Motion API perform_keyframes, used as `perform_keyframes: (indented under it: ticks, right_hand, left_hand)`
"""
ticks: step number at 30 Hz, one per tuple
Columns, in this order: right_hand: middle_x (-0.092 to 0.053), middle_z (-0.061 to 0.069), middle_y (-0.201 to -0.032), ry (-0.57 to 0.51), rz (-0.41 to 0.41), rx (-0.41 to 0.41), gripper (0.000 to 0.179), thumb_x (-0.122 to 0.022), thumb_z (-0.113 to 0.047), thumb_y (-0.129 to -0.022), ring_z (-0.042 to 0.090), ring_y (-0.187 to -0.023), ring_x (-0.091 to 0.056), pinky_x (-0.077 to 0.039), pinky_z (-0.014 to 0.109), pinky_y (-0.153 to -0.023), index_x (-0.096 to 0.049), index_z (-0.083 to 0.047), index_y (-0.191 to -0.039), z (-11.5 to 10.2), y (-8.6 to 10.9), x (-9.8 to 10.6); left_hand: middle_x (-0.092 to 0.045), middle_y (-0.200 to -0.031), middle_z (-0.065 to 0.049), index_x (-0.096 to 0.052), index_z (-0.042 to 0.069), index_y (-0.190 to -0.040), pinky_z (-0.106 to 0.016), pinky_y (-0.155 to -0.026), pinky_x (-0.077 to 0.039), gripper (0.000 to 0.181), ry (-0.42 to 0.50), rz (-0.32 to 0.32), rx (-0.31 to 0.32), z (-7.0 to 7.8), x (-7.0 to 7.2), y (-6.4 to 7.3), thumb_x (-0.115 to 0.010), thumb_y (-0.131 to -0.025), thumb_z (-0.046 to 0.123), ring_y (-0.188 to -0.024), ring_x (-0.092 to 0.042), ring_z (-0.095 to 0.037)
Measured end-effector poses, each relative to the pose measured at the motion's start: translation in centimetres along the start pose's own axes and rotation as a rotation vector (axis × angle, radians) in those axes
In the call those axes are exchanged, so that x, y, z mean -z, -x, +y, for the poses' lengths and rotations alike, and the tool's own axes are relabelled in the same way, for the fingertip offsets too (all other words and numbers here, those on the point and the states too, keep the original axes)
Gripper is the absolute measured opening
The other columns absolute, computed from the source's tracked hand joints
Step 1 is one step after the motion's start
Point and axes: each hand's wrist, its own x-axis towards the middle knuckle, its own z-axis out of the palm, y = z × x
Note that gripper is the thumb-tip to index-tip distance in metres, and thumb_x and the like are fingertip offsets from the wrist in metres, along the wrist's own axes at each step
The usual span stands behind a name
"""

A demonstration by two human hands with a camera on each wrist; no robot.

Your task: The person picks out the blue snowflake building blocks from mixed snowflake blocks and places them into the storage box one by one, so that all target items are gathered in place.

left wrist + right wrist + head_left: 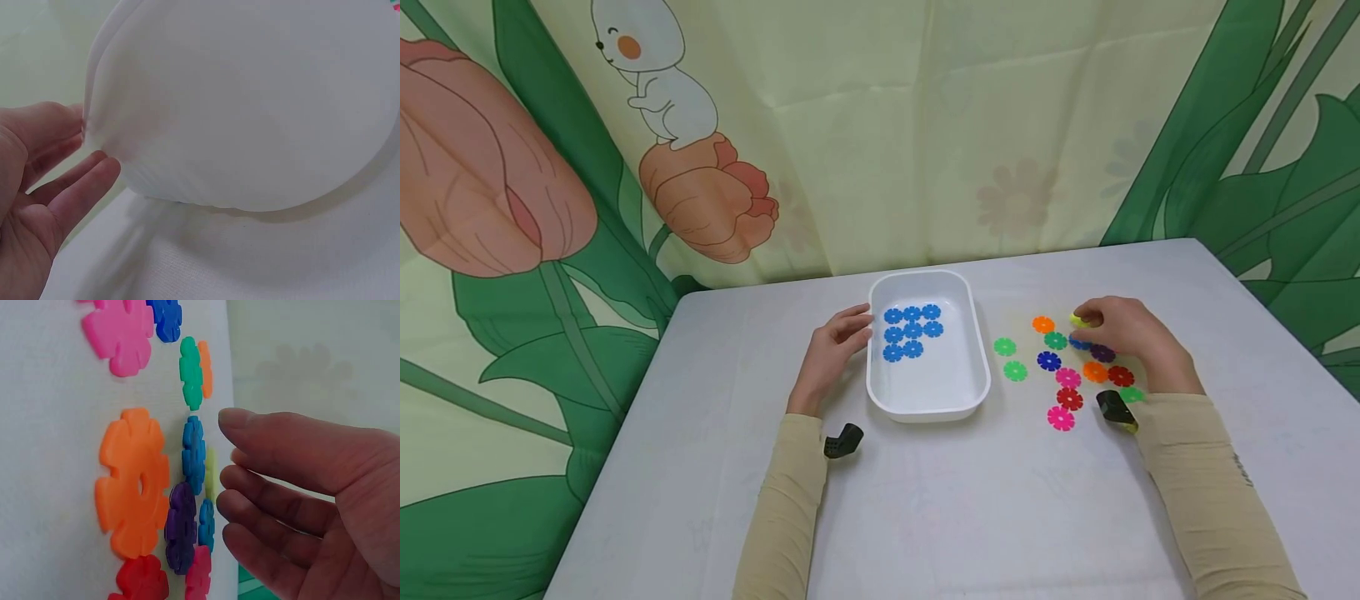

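My left hand (835, 350) is at the left side of a white plastic tray (925, 400), fingers relaxed and fingertips touching its wall near the rim. In the left wrist view, the tray's wall (250, 112) rises beside my left hand (50, 181). Several blue flower-shaped discs (912, 330) lie in rows inside the tray. Over the loose pieces to the right, my right hand (1123, 329) has its fingers loosely bent and holds nothing. Close to its fingertips are a yellow disc (1080, 320) and a blue disc (194, 455), partly covered by the hand in the head view.
Right of the tray lie more discs: green (1015, 371), orange (1043, 325), dark blue (1049, 361), pink (1061, 418), red (1122, 376) and purple (1102, 353). A white cloth covers the table (940, 517). Behind it hangs a printed curtain (880, 150).
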Motion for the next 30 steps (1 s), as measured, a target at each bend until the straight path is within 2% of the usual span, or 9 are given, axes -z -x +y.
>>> perform_keyframes:
  ticks: [14,20,25,30]
  right_hand:
    - [-0.060,0.025,-0.107,0.066,-0.041,0.046,0.047,-0.074,-0.019,-0.086,0.037,-0.096,-0.054,-0.056,0.047,-0.079,-0.058,0.011,-0.120,0.2,0.3,-0.5]
    - [-0.062,0.025,-0.105,0.080,-0.011,0.066,0.041,-0.073,-0.014,-0.088,0.038,-0.095,-0.056,-0.055,0.050,-0.082,-0.060,0.012,-0.117,0.5,0.4,-1.0]
    - [-0.061,0.026,-0.105,0.087,-0.011,0.071,0.041,-0.073,-0.013,-0.088,0.039,-0.096,-0.056,-0.054,0.051,-0.083,-0.059,0.012,-0.118,0.6,0.3,-1.1]
    - [-0.061,0.027,-0.106,0.092,-0.014,0.076,0.042,-0.072,-0.013,-0.088,0.040,-0.097,-0.056,-0.054,0.052,-0.084,-0.058,0.012,-0.118,0.7,0.3,-1.1]
  left_hand:
    - [-0.054,-0.137,0.012,-0.068,0.007,-0.123,-0.032,-0.097,-0.051,0.031,0.006,-0.008,-0.003,-0.1,0.1,-0.1,-0.066,-0.095,0.020,-0.124,-0.054,-0.015]
    - [-0.054,-0.137,0.011,-0.068,0.007,-0.123,-0.033,-0.098,-0.050,0.031,-0.008,-0.005,-0.001,-0.2,0.0,-0.1,-0.066,-0.095,0.020,-0.124,-0.053,-0.015]
    - [-0.053,-0.138,0.012,-0.068,0.008,-0.124,-0.030,-0.098,-0.049,0.031,-0.012,-0.003,0.037,0.0,0.0,-0.2,-0.065,-0.095,0.020,-0.126,-0.052,-0.013]
    - [-0.051,-0.142,0.007,-0.066,0.005,-0.125,-0.031,-0.100,-0.048,0.033,-0.013,-0.015,0.052,0.9,0.0,0.2,-0.065,-0.095,0.019,-0.129,-0.050,-0.016]
